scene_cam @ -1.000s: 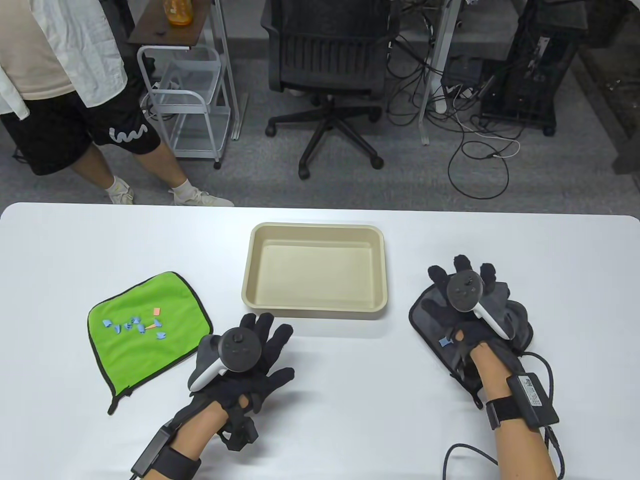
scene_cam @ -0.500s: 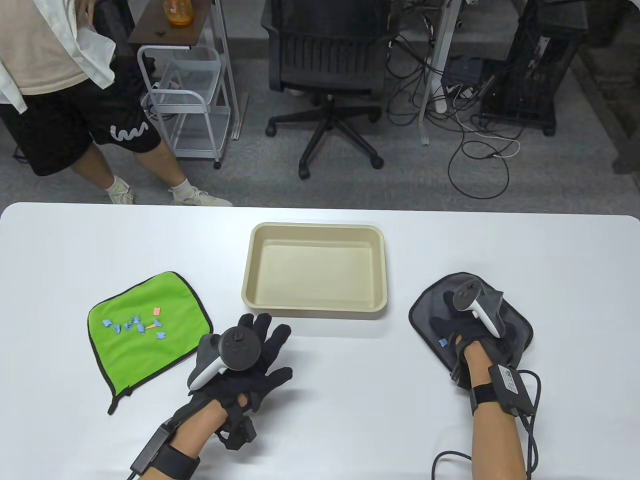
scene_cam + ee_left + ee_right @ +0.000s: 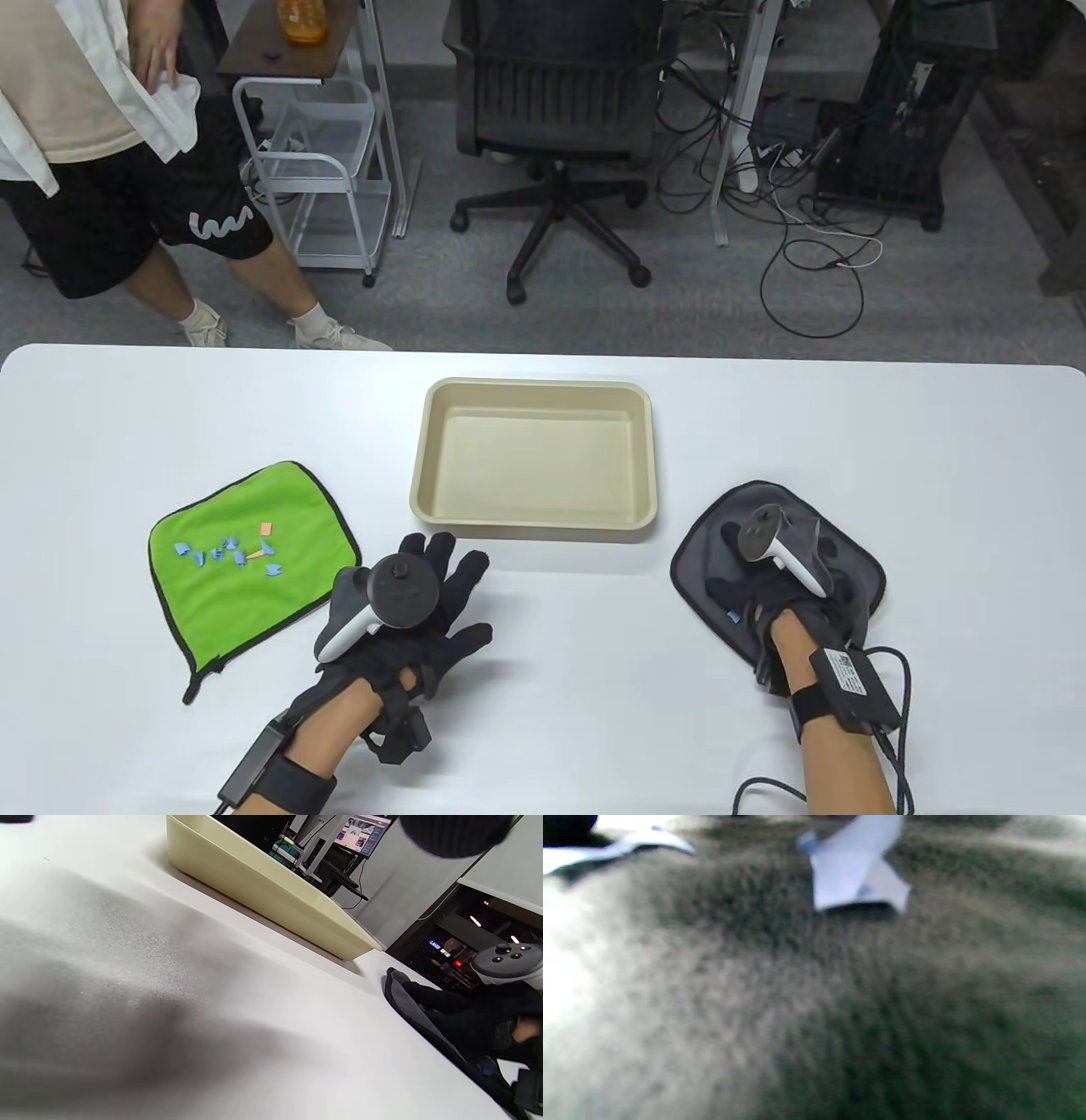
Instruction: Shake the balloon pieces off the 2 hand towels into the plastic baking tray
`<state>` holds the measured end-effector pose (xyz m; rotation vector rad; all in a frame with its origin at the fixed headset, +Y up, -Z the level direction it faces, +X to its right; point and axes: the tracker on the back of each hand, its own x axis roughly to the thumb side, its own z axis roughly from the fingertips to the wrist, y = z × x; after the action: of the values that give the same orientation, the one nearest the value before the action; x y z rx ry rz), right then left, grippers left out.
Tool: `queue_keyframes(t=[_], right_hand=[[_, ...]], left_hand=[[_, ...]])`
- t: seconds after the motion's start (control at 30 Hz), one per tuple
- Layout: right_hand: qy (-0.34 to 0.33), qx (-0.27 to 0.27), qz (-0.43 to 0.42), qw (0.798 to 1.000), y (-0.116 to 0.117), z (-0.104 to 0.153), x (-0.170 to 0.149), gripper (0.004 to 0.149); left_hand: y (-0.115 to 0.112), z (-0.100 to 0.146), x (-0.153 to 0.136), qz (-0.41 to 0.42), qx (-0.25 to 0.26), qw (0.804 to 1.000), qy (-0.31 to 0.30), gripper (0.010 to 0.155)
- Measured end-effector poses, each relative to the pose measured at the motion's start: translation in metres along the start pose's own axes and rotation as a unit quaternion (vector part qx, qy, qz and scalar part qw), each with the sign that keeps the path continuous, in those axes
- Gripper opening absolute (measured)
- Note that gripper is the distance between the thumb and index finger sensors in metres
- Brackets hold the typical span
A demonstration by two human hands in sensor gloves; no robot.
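A green hand towel (image 3: 280, 526) lies flat at the left with several blue and orange balloon pieces (image 3: 229, 552) on it. The beige plastic tray (image 3: 534, 522) stands mid-table and holds nothing; its long wall (image 3: 263, 887) shows in the left wrist view. My left hand (image 3: 441, 586) rests flat on the table between towel and tray, fingers spread. At the right my right hand (image 3: 776, 564) is arched over the grey hand towel (image 3: 704, 552), fingers bent into the cloth and bunching it. One blue piece (image 3: 735, 617) lies by the thumb, seen close up as a pale blue piece (image 3: 857, 878).
A person (image 3: 102, 170) stands beyond the table's far left corner. An office chair (image 3: 560, 102), a wire cart (image 3: 314, 170) and floor cables (image 3: 814, 255) are behind the far edge. My right wrist's cable (image 3: 899, 730) trails on the table.
My right hand went from flat with spread fingers to arched and curled, and it pulled the grey towel left and nearer to me. The left hand barely moved.
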<state>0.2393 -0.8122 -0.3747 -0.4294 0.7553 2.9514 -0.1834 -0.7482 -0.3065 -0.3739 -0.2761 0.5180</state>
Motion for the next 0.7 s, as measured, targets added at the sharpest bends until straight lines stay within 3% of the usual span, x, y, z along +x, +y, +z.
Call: queue_keyframes(t=[0.33, 0.7], right_hand=[[-0.128, 0.004, 0.056, 0.990, 0.037, 0.066, 0.056, 0.079], [-0.239, 0.011, 0.108, 0.965, 0.053, 0.091, 0.155, 0.082]], left_hand=[[0.001, 0.001, -0.001, 0.001, 0.001, 1.000, 0.003, 0.081], [0.007, 0.001, -0.014, 0.014, 0.008, 1.000, 0.023, 0.081]])
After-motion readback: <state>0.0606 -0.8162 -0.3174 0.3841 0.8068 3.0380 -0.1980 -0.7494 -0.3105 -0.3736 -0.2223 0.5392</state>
